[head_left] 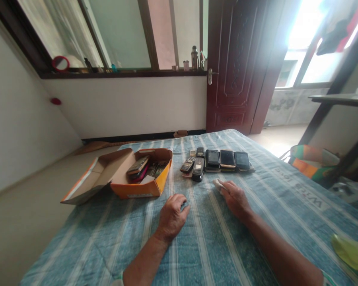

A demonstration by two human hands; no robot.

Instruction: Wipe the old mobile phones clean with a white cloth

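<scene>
My left hand (172, 216) rests low over the striped blue bedspread (193, 242), in front of the orange box. Its fingers are loosely curled, with a gap between thumb and forefinger and nothing seen in it. My right hand (235, 198) is closed on a small whitish thing, like a folded cloth (218, 184), just in front of the phones. Nearest to it lie an upright dark keypad phone (198, 169), a tilted keypad phone (187, 165) and two smaller phones behind. To their right, touchscreen phones (227, 158) lie in stacks side by side.
The open orange cardboard box (143, 191) holds several more phones (139, 165); its lid (92, 178) folds out left. A yellow-green object (350, 252) lies at the right edge. Beyond the bed stand a dark red door (235, 71) and a colourful bag (307, 161).
</scene>
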